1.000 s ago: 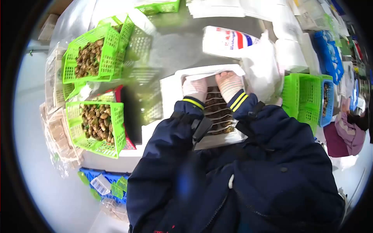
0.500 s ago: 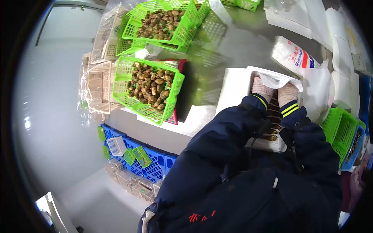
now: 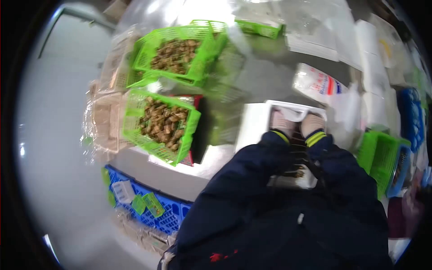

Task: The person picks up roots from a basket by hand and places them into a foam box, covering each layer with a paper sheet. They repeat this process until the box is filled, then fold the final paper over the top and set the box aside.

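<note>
Head view: blurred; both gloved hands are inside the white box (image 3: 292,182), which stands on the bench (image 3: 265,76) just in front of the person.
Done: rows of brown pieces (image 3: 298,142) seem to fill the box.
Left hand (image 3: 282,122): at the far end, by the white sheet (image 3: 294,109); I cannot tell if the fingers are apart or closed.
Right hand (image 3: 312,124): just beside it; fingers also unclear.
Left: probably the covering; two baskets (image 3: 135,121) hold many more pieces.
Around: bag (image 3: 317,85) beyond the box, side basket (image 3: 377,153), crate (image 3: 155,209) below.
In the way: the sleeves hide the near half of the box.
</note>
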{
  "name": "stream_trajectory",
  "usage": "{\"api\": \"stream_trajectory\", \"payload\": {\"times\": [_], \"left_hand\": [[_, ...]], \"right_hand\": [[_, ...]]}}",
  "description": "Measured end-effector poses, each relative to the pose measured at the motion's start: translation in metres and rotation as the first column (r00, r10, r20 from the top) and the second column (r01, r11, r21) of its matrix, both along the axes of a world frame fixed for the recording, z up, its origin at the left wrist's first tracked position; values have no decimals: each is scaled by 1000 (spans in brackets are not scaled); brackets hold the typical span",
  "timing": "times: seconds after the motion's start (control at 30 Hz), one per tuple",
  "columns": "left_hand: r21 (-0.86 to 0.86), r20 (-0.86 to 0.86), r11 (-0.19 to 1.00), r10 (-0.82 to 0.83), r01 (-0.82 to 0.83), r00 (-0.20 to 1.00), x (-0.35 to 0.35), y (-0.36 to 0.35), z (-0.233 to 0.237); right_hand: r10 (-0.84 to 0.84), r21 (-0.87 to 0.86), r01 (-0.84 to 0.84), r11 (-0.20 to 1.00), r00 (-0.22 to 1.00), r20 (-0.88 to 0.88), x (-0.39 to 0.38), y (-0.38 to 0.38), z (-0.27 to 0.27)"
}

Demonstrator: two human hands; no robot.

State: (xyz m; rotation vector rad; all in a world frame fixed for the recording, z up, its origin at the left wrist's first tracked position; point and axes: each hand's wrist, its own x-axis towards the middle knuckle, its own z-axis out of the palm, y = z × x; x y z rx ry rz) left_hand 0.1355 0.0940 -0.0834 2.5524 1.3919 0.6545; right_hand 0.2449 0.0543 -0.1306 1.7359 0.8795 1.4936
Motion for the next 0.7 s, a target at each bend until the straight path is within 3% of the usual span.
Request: {"api": "stream_trajectory", "payload": {"times": [0.03, 0.07, 0.1, 0.13, 0.17, 0.2, 0.27, 0.33, 0.4, 0.43, 0.47, 0.5, 0.6, 0.63, 0.67, 0.7], "left_hand": [[-191, -269, 980, -104, 53, 957, -7, -3, 46], [-271, -301, 961, -139, 55, 943, -6, 1, 14], [-327, -128, 945, -29, -14, 991, -5, -1, -20], [-740, 140, 624, 509, -252, 849, 0, -9, 27], [-783, -30, 541, 457, -305, 889, -1, -3, 17], [-431, -97, 901, 10, -51, 995, -10, -12, 23], [-186, -432, 972, -215, 146, 876, -10, -5, 28], [-126, -391, 972, -231, 197, 891, -11, -7, 24], [-65, -352, 968, -250, 243, 902, -15, -10, 24], [16, -363, 959, -257, 282, 896, -17, -11, 25], [97, -373, 943, -262, 319, 890, -18, -13, 27], [-140, -478, 944, -328, 298, 815, -17, -14, 37], [-150, -420, 973, -223, 175, 880, -15, -16, 16], [-442, -476, 892, -323, 94, 818, -11, -8, 42], [-443, -477, 891, -324, 95, 817, -12, -8, 53], [-448, -461, 891, -306, 80, 833, -14, -9, 56]], "right_hand": [[-60, 7, 77, 997, 820, -569, -1, -1, -13], [-52, -93, -345, 934, 127, -991, 17, -8, 44], [-80, -150, -145, 978, 400, -913, 10, -13, 6], [-65, -123, -442, 888, 144, -987, 10, -8, 90], [-18, -114, -513, 851, 189, -982, 10, -11, 97], [39, -105, -584, 805, 228, -973, 10, -13, 101], [-15, -147, -543, 827, 240, -971, 4, -16, 116], [-48, -183, -487, 854, 278, -959, -2, -16, 117], [-149, -192, -445, 875, 130, -980, -4, -21, 124], [-50, -126, -535, 835, 156, -987, 1, -25, 107], [-54, -130, -535, 835, 156, -986, 4, -27, 102], [-67, -142, -527, 838, 159, -985, 4, -28, 103], [-68, -130, -514, 848, 137, -988, 8, -26, 105], [-95, -142, -509, 849, 117, -989, 8, -25, 107], [-121, -153, -504, 850, 96, -988, 9, -22, 108], [-260, -265, -476, 838, 80, -962, 8, -15, 110]]}}
